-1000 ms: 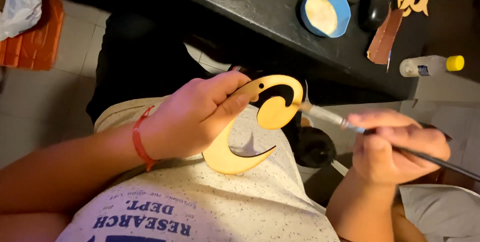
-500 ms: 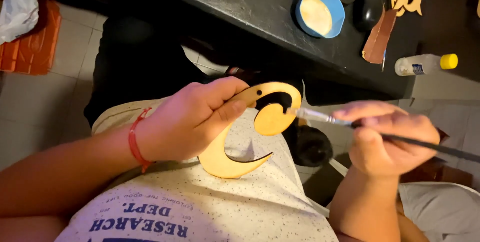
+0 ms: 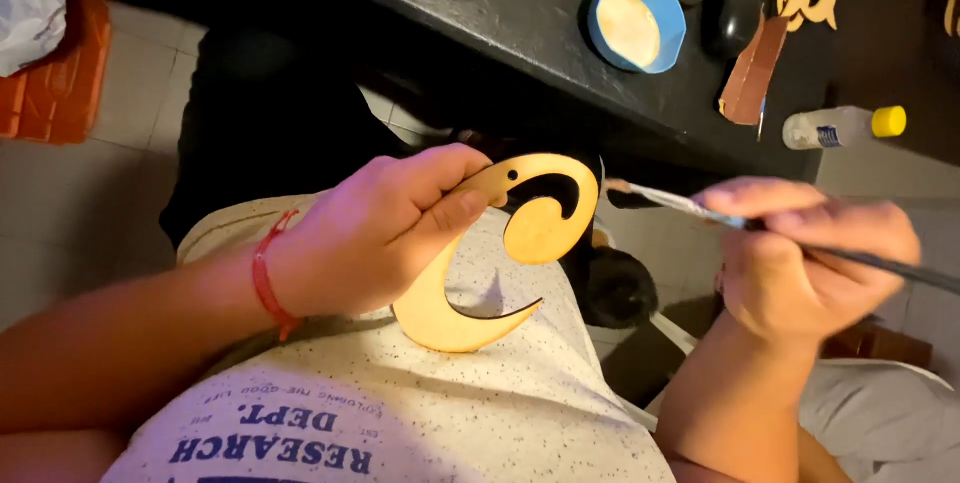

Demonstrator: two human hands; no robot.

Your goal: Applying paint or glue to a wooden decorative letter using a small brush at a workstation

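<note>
The paintbrush (image 3: 700,208) tip has crept closer to the wooden letter (image 3: 500,253), now just beside its curl. Left hand (image 3: 380,233) fingers clamp the letter above the lap; right hand (image 3: 810,253) fingers pinch the brush. Behind, a dark tabletop (image 3: 480,3) carries a blue bowl (image 3: 637,20); pale floor tiles (image 3: 60,193) lie below. The brush handle runs off frame on the right.

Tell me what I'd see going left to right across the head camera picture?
Orange thing on the floor → red wristband → left hand → curly wooden letter → paintbrush → right hand.
</note>
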